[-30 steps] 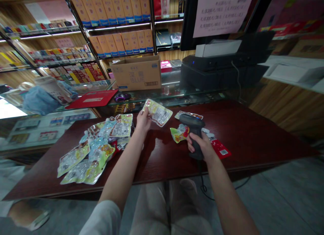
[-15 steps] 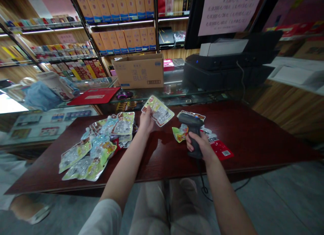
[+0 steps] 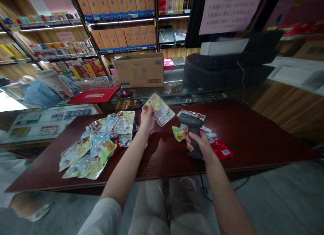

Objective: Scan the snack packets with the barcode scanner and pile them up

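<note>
My left hand point(image 3: 147, 120) is closed on the left edge of a yellow-green snack packet point(image 3: 160, 110), its printed back facing me above the table. In my right hand point(image 3: 198, 144) is a black barcode scanner point(image 3: 191, 122), gripped by the handle, its head pointing left toward the packet. A cable hangs from the scanner past the table's front edge. Left of my left arm lies a pile of foil snack packets point(image 3: 95, 144), green, blue and silver. Behind and beneath the scanner are several more packets, among them a red packet point(image 3: 220, 148), partly covered by my hand.
The dark red wooden table point(image 3: 253, 137) meets a glass counter at the back. On it stand a cardboard box point(image 3: 139, 70), a red folder point(image 3: 93, 94), a mouse point(image 3: 124, 93) and a dark printer-like machine point(image 3: 227, 69). A person's leg point(image 3: 25, 204) shows at lower left.
My left hand and its packet have shifted very slightly. The scanner stays nearly where it was, and the piles look the same.
</note>
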Available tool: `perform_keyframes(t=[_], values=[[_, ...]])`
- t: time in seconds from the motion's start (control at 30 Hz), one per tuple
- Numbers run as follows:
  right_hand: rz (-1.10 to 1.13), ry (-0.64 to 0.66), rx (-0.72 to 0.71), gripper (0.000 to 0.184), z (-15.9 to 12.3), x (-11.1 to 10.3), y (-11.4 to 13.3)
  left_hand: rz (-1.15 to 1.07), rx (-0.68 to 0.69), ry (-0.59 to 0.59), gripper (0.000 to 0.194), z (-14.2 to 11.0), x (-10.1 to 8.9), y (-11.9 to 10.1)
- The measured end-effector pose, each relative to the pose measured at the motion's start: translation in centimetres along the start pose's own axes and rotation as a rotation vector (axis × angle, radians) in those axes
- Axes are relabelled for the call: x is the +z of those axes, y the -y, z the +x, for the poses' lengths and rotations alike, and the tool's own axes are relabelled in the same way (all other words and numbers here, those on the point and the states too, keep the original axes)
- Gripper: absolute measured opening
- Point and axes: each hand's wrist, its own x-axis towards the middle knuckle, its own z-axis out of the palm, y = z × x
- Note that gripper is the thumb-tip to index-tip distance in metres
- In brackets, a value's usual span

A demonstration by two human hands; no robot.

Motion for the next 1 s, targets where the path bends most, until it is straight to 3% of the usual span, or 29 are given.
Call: perform_keyframes(t=[0.17,0.37,0.5,0.67,0.87,1.0], values=[[0.030,-0.001,0.005,0.027,-0.3,-0.1,0.1,0.392,0.216,-0.060,0.040,0.2,-1.4,-1.5],[0.037,-0.002,0.022,0.027,-0.6,-0.4,-0.3,1.010,0.423,-0.182,0.026,0.0,-3.5,-8.2],[0.026,-0.004,0.023,0.028,-0.6,-0.5,-0.4,1.389,0.341,-0.268,0.033,-0.1,-5.9,-12.6],[0.041,0.005,0.019,0.025,-0.6,-0.4,-0.3,1.604,0.187,-0.354,0.040,1.1,-10.2,-16.1],[0.036,0.001,0.004,0.027,-0.7,-0.3,-0.2,1.662,-0.011,-0.378,0.046,2.7,-13.8,-16.9],[0.032,0.008,0.011,0.029,-0.5,-0.5,-0.3,1.765,0.002,-0.374,0.038,3.3,-15.4,-16.6]])
